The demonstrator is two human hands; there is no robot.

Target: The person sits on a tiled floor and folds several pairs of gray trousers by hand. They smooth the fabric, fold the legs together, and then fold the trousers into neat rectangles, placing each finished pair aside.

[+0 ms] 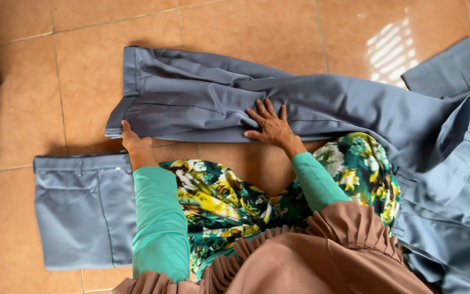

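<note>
Down on a floor of orange-brown tiles [23, 109], we see from above a person kneeling or sitting, both arms reaching forward in teal-green sleeves. Spread across the floor in front of us lies a pair of grey-blue trousers [202, 103], laid flat and running left to right, with the waistband at the left end and the legs stretching toward the right.

Our left hand [133, 142] sits at the near corner of the waistband, at the trousers' lower left edge. It touches the cloth there, but the fingers are tucked out of sight, so we cannot tell how far they are closed or whether they pinch the fabric.

Our right hand [270, 126] rests palm down on the middle of the trousers, fingers spread wide and flat against the cloth. It presses on the fabric without gripping anything, and small creases fan out from the fingertips.

Just left of our left arm, a folded grey-blue garment [80, 209] lies on the tiles in a neat rectangle, apart from the trousers. At the right, a loose heap of more grey-blue clothing [452, 185] touches the trouser legs. Over our lap we see a green, yellow and white floral skirt [218, 201] and the pleated edge of a brown garment [322, 250].
</note>
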